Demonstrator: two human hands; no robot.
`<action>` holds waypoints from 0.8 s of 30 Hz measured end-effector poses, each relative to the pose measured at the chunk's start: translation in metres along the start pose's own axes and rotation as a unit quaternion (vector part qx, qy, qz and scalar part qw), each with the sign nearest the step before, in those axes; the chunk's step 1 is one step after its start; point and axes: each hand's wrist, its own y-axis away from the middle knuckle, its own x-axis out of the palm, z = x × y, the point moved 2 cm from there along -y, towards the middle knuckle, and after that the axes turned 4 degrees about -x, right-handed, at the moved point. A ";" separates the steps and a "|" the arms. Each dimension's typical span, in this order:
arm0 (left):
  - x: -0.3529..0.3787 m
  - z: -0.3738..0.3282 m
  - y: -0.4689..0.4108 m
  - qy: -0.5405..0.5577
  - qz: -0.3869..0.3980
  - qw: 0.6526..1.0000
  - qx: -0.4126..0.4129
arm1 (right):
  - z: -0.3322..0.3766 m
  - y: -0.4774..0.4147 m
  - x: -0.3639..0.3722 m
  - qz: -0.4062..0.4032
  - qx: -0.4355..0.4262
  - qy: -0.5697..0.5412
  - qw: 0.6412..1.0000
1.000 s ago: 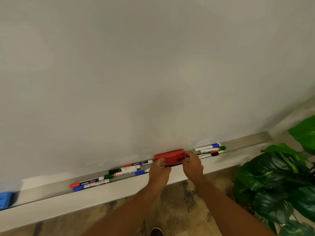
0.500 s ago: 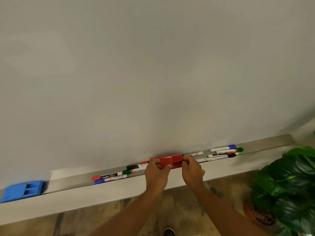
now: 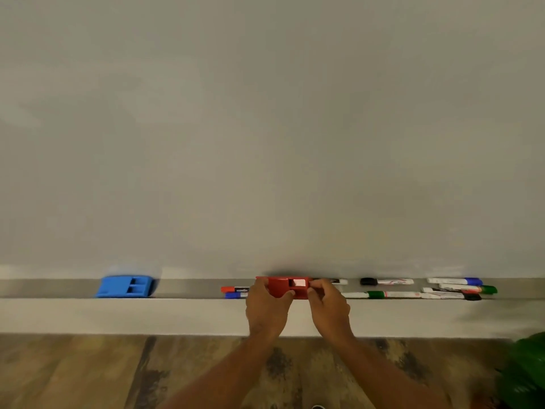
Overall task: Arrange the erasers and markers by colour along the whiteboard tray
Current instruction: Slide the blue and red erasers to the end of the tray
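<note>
Red eraser (image 3: 284, 286) lies lengthwise along the tray (image 3: 188, 287), left hand (image 3: 267, 308) and right hand (image 3: 328, 305) clamped on its ends, blue eraser (image 3: 125, 286) well off left.

Whiteboard (image 3: 265, 128) up top, smooth, pale grey-white with a soft, dull sheen. Below it the tray (image 3: 188, 287), brushed metal by the look, matt silver. On it, the blue eraser (image 3: 125, 287), moulded plastic, faintly glossy. The red eraser (image 3: 284, 286), same hard plastic, with a small pale patch set into its top. Markers (image 3: 386, 281) along the tray, smooth white plastic barrels, shiny coloured caps. Down below, the floor (image 3: 88, 373), wood-look planks, worn and blotchy, low sheen.
</note>
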 end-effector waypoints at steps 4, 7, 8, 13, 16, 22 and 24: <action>-0.031 0.014 -0.011 -0.052 -0.068 0.996 -0.008 | 0.020 0.007 0.026 0.048 -0.028 -0.023 0.998; -0.059 0.024 -0.020 -0.104 -0.107 0.989 -0.003 | 0.031 0.011 0.043 0.088 -0.044 -0.014 0.995; -0.068 0.029 -0.024 -0.115 -0.114 0.987 -0.002 | 0.033 0.012 0.048 0.092 -0.054 0.000 0.994; -0.119 0.052 -0.047 -0.163 -0.153 0.975 -0.006 | 0.026 0.015 0.055 0.063 -0.123 0.131 0.982; -0.145 0.064 -0.061 -0.191 -0.165 0.968 -0.009 | 0.011 0.012 0.055 0.066 -0.118 0.208 0.969; -0.183 0.084 -0.085 -0.226 -0.171 0.958 -0.034 | -0.016 0.013 0.055 0.098 -0.105 0.313 0.939; -0.190 0.086 -0.091 -0.233 -0.170 0.957 -0.039 | -0.021 0.014 0.057 0.111 -0.099 0.337 0.930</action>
